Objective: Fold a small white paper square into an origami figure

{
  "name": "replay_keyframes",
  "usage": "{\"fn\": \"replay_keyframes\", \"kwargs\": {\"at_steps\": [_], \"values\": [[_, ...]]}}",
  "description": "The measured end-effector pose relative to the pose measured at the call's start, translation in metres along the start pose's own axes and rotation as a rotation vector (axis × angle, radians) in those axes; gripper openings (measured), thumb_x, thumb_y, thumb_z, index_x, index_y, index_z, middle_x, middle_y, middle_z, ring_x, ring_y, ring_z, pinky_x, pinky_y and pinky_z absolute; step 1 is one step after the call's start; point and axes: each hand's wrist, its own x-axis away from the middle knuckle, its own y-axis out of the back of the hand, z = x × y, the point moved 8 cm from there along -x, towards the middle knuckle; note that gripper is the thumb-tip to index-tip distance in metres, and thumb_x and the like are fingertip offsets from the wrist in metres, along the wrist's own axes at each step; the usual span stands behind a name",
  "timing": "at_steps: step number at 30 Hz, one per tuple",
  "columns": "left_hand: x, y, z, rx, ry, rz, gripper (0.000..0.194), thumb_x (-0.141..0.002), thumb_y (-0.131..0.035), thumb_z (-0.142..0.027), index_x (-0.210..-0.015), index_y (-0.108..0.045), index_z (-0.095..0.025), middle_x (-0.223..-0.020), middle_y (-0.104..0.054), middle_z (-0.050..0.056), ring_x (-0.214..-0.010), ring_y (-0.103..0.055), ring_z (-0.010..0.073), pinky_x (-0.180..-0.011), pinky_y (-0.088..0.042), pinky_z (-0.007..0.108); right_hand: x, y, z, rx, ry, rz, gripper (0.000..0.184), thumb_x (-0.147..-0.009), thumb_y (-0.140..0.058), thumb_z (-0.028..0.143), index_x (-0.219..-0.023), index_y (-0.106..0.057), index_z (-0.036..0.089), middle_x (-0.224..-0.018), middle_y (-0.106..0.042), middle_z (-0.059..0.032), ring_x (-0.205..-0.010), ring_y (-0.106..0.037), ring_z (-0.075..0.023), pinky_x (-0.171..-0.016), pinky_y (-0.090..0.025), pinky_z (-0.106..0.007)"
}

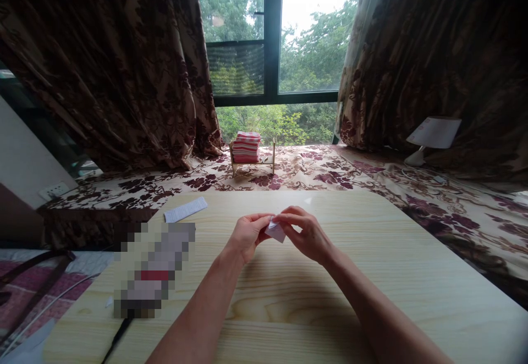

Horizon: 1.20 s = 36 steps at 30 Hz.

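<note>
A small piece of folded white paper [276, 231] is held above the middle of the table between my two hands. My left hand [246, 236] pinches its left side, thumb on top and the other fingers partly hidden behind the paper. On the other side, my right hand [304, 231] grips the upper right edge with thumb and fingertips. The lower corner of the paper points down toward me. Its fold lines are too small to make out fully.
On the pale wooden table [371, 276] lie a printed paper strip [185, 209] and a pixelated object [154, 270] with a black cable. Beyond the table, a small rack [273, 160] holds folded striped cloths [246, 147]. A white lamp [434, 133] stands at the right.
</note>
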Motion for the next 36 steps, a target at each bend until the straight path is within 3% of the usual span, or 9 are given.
{"fn": "replay_keyframes", "kwargs": {"at_steps": [10,17,24,30,36], "values": [[-0.001,0.004,0.000,-0.009,-0.017,-0.074,0.011,-0.068,-0.065,-0.011,-0.077,-0.068,-0.006,-0.067,-0.068,0.008,-0.061,-0.062,0.0134,-0.063,-0.055,0.027,0.000,0.003,0.000,0.048,-0.032,-0.046,0.020,-0.084,-0.054,0.022,-0.090,-0.073,0.024,-0.082,-0.063,-0.0058,-0.077,-0.059,-0.0180,-0.069,-0.049,-0.031],[0.001,0.006,-0.005,-0.073,-0.060,-0.121,0.005,-0.070,-0.060,-0.014,-0.071,-0.064,-0.011,-0.064,-0.066,0.004,-0.057,-0.061,0.0121,-0.058,-0.054,0.025,0.004,0.008,-0.011,0.051,-0.039,-0.148,0.020,-0.086,-0.053,0.021,-0.094,-0.071,0.025,-0.086,-0.062,-0.0056,-0.082,-0.058,-0.0185,-0.071,-0.049,-0.032],[0.004,0.000,-0.006,-0.193,-0.097,-0.109,0.011,-0.068,-0.062,-0.019,-0.064,-0.063,-0.010,-0.055,-0.064,0.006,-0.054,-0.061,0.0142,-0.058,-0.053,0.027,0.004,0.015,-0.012,0.053,-0.051,-0.211,0.020,-0.086,-0.053,0.021,-0.095,-0.070,0.024,-0.087,-0.062,-0.0058,-0.082,-0.058,-0.0191,-0.073,-0.049,-0.035],[0.003,-0.002,-0.011,-0.253,-0.202,-0.104,0.014,-0.067,-0.066,-0.025,-0.068,-0.062,-0.012,-0.058,-0.063,0.002,-0.056,-0.059,0.0117,-0.061,-0.051,0.026,0.004,0.016,-0.013,0.015,-0.064,-0.246,0.020,-0.086,-0.053,0.022,-0.096,-0.070,0.025,-0.087,-0.063,-0.0053,-0.081,-0.059,-0.0184,-0.071,-0.049,-0.033],[0.006,-0.007,-0.020,-0.346,-0.354,-0.089,0.017,-0.064,-0.070,-0.027,-0.063,-0.059,-0.014,-0.057,-0.058,-0.002,-0.054,-0.051,0.0079,-0.053,-0.040,0.019,0.004,0.016,-0.016,-0.035,-0.090,-0.273,0.018,-0.085,-0.054,0.022,-0.094,-0.070,0.024,-0.088,-0.064,-0.0055,-0.081,-0.059,-0.0178,-0.069,-0.050,-0.031]]}}
